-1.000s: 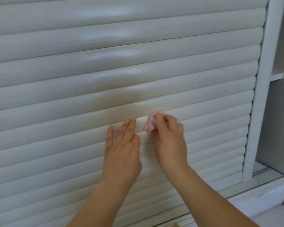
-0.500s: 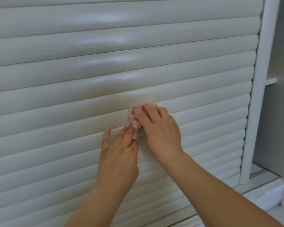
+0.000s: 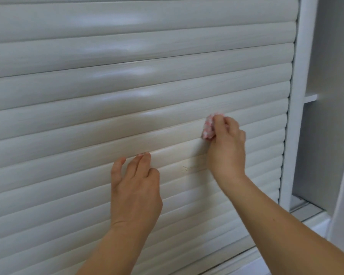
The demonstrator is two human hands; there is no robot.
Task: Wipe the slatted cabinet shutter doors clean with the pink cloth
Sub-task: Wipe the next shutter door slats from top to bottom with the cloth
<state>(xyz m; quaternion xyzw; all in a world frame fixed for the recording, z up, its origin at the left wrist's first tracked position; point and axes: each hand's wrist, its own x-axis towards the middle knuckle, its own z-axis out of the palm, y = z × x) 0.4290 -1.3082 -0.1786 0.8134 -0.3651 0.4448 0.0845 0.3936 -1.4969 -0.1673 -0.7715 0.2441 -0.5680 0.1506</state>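
Note:
The white slatted shutter door [image 3: 87, 96] fills most of the head view, its rounded horizontal slats running edge to edge. My right hand [image 3: 225, 143] grips a small bunched pink cloth [image 3: 209, 129] and presses it against a slat right of the middle. Only the cloth's left part shows past my fingers. My left hand [image 3: 135, 187] lies flat on the slats lower down and to the left, fingers straight and pointing up.
A white upright frame post [image 3: 298, 96] borders the shutter on the right. Beyond it is an open recess with a small shelf [image 3: 310, 98]. A bottom rail and ledge [image 3: 306, 211] run under the door at the lower right.
My right hand slid the cloth left along the slats, then back to the right, ending further right than a second ago. My left hand stayed flat on the slats.

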